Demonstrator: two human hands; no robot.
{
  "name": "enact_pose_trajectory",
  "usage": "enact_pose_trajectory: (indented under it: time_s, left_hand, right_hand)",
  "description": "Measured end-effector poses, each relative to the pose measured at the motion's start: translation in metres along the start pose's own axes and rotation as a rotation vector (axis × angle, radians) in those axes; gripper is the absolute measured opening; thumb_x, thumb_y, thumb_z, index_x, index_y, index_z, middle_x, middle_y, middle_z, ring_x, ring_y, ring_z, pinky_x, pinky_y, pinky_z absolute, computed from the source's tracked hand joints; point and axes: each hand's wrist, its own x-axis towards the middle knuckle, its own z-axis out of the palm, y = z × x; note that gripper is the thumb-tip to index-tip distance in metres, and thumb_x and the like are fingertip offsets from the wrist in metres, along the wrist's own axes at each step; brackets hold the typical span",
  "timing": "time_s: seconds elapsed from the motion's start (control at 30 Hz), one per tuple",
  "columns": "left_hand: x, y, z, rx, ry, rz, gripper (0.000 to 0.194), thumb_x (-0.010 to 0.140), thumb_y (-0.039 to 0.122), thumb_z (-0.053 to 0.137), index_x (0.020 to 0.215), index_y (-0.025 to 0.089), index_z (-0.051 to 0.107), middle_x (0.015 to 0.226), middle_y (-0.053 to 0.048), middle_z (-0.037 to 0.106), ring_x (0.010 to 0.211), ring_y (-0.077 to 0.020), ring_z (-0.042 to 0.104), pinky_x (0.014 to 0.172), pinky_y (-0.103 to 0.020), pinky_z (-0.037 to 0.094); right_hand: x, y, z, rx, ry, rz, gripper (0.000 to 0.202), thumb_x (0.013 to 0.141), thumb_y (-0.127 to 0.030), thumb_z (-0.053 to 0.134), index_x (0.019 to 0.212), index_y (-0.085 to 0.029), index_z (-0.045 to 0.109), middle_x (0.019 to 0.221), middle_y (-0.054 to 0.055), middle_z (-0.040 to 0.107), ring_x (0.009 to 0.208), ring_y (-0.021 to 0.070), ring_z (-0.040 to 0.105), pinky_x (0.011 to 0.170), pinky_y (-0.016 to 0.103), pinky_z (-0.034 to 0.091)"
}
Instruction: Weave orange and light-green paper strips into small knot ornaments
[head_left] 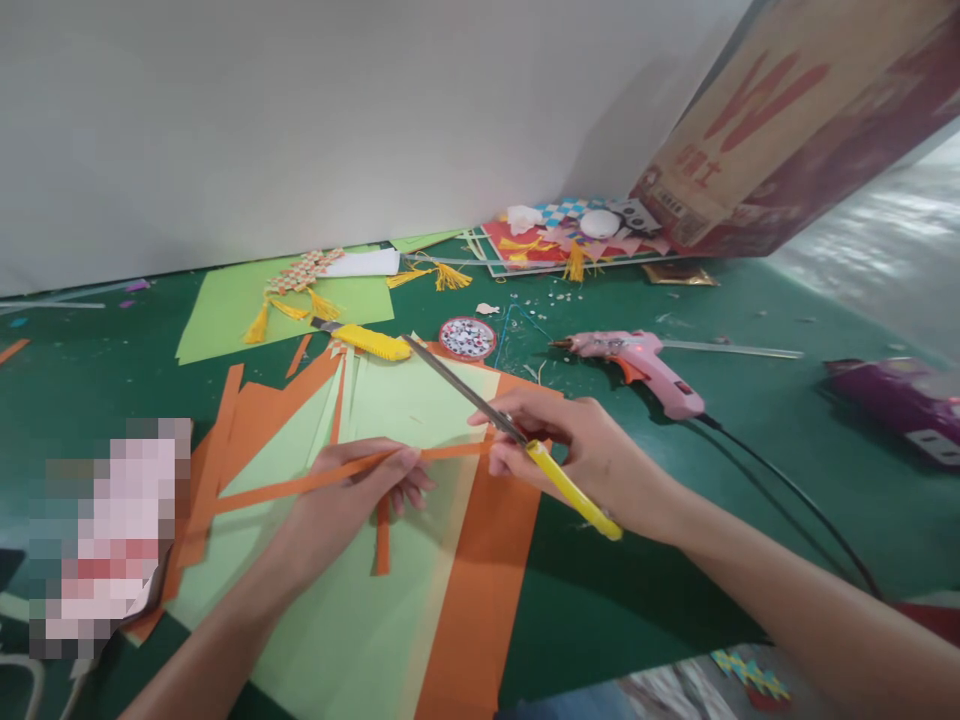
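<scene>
My left hand pinches a narrow orange paper strip between thumb and fingers, holding it just above light green paper sheets. My right hand holds yellow-handled scissors, their long blades pointing up and left. The right fingertips also meet the strip's right end. Below both hands lie the green sheets and wider orange paper. Another short orange strip hangs or lies under my left hand. Beyond the scissor tips rests a yellow utility knife.
A pink glue gun with a black cord lies right of my hands. Near it is a purple object. A round red-rimmed container stands mid-table. Yellow tassels and paper crafts lie at the back, beside a large box.
</scene>
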Motion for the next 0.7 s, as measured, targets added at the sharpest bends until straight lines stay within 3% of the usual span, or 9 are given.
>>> enact_pose_trajectory:
  time_s: [0.2, 0.47, 0.6, 0.7]
  left_hand:
    - [0.0, 0.003, -0.002, -0.048, 0.054, 0.032, 0.026, 0.079, 0.037, 0.065, 0.063, 0.017, 0.071, 0.064, -0.006, 0.07, 0.053, -0.0138, 0.06, 0.05, -0.022, 0.047]
    - [0.0, 0.001, -0.01, -0.194, 0.268, 0.066, 0.025, 0.079, 0.035, 0.066, 0.064, 0.016, 0.072, 0.058, -0.004, 0.068, 0.05, -0.0115, 0.058, 0.05, -0.021, 0.046]
    - [0.0, 0.005, -0.011, -0.465, 0.218, 0.096, 0.016, 0.073, 0.033, 0.072, 0.077, 0.017, 0.072, 0.065, -0.003, 0.071, 0.045, -0.0091, 0.057, 0.04, -0.017, 0.043]
    - [-0.002, 0.007, -0.013, -0.559, 0.15, 0.112, 0.012, 0.069, 0.027, 0.076, 0.076, 0.017, 0.072, 0.064, -0.002, 0.071, 0.043, -0.0082, 0.056, 0.037, -0.015, 0.042]
  right_hand:
    - [0.002, 0.002, 0.0, 0.021, 0.02, 0.023, 0.019, 0.077, -0.027, 0.055, 0.093, -0.018, 0.059, 0.064, 0.0, 0.062, 0.058, 0.0139, 0.056, 0.055, 0.026, 0.042]
    - [0.003, 0.003, -0.003, 0.05, 0.096, 0.057, 0.018, 0.074, -0.027, 0.059, 0.09, -0.019, 0.06, 0.062, -0.001, 0.063, 0.058, 0.0143, 0.057, 0.055, 0.025, 0.043]
    - [0.004, 0.003, -0.002, 0.058, 0.094, 0.032, 0.017, 0.074, -0.026, 0.058, 0.089, -0.019, 0.059, 0.064, -0.001, 0.064, 0.058, 0.0138, 0.058, 0.056, 0.024, 0.044]
    - [0.005, 0.004, -0.001, 0.073, 0.108, 0.027, 0.016, 0.073, -0.026, 0.057, 0.087, -0.02, 0.058, 0.064, -0.001, 0.064, 0.057, 0.0134, 0.058, 0.055, 0.024, 0.044]
